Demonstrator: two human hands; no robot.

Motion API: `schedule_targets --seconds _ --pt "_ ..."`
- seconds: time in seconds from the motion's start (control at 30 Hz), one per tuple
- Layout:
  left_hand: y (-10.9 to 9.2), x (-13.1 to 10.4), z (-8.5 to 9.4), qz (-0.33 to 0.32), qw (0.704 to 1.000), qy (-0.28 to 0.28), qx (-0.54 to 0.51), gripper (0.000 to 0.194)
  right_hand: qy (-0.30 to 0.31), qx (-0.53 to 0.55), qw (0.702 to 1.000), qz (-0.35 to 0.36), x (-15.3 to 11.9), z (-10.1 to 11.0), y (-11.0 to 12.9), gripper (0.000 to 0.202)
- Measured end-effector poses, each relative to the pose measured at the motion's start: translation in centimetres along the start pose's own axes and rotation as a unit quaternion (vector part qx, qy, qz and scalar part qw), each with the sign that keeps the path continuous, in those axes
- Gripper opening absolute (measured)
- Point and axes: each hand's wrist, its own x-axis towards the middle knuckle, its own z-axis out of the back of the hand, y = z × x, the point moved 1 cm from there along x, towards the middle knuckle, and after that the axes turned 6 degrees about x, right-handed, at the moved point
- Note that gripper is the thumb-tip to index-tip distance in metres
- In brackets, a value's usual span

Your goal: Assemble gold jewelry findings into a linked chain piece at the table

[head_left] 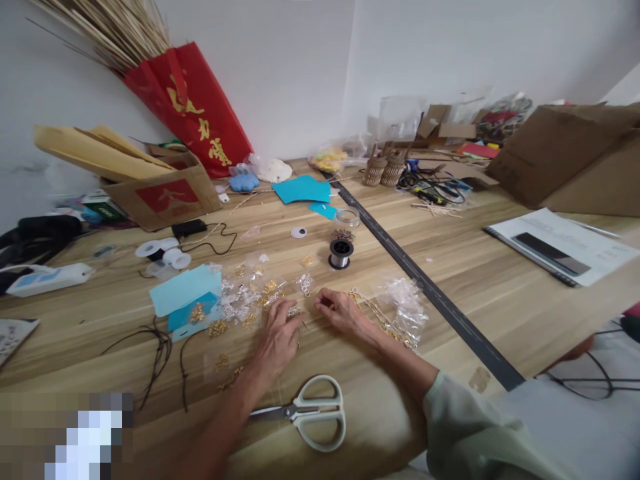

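My left hand [281, 333] rests low over the table, its fingertips at a small silvery pile [294, 311]; thumb and fingers look apart. To its right, my right hand [339, 312] has its fingers curled into a pinch, and whatever they hold is too small to make out. Small bags of silver charms [241, 301] and gold findings [270, 288] lie left of my hands. A gold chain [373, 308] runs beside my right wrist. Beyond my hands stands a black spool of thin wire [341, 254]. Scissors with pale handles [320, 413] lie near my left forearm.
A dark metal ruler strip [420, 277] crosses the table diagonally. Crumpled clear plastic bags [406, 300] lie beside it. Blue cards [185, 290] and black cords [160, 347] are at left. A cardboard box [570, 157], a notebook [560, 247] and a red bag [193, 110] stand around.
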Motion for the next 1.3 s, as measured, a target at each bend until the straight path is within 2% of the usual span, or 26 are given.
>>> schedule_targets --seconds 0.2,0.27,0.4,0.67,0.8,1.07,1.17,1.3 --pt "2.0 1.4 -0.4 0.09 0.995 -0.037 -0.004 0.017 0.01 -0.006 1.0 -0.004 -0.2 -0.3 0.2 0.01" --pt "2.8 2.2 -0.8 0.122 0.991 -0.045 0.014 0.015 0.014 -0.013 1.0 -0.003 -0.3 -0.4 0.2 0.01" --pt "3.5 3.8 -1.5 0.148 0.988 -0.021 0.049 0.017 0.012 -0.031 0.999 -0.004 -0.3 -0.4 0.3 0.01" --pt "3.0 5.0 -2.0 0.144 0.988 0.008 0.049 0.009 0.013 -0.025 1.0 -0.002 -0.5 -0.5 0.6 0.01" --pt "2.8 4.4 -1.3 0.14 0.99 0.003 -0.018 0.009 0.033 0.011 0.999 -0.007 -0.3 -0.5 0.4 0.01" --pt "3.2 3.2 -0.2 0.201 0.965 -0.009 -0.168 0.01 0.046 0.02 0.999 -0.012 -0.3 -0.2 0.6 0.009" --pt "3.4 3.7 -0.5 0.203 0.968 -0.007 -0.146 0.013 0.048 0.021 0.999 -0.014 -0.3 -0.1 0.7 0.009" --pt "3.4 4.8 -1.5 0.171 0.985 0.008 -0.026 0.016 0.049 0.026 0.998 -0.019 -0.3 -0.1 0.7 0.009"
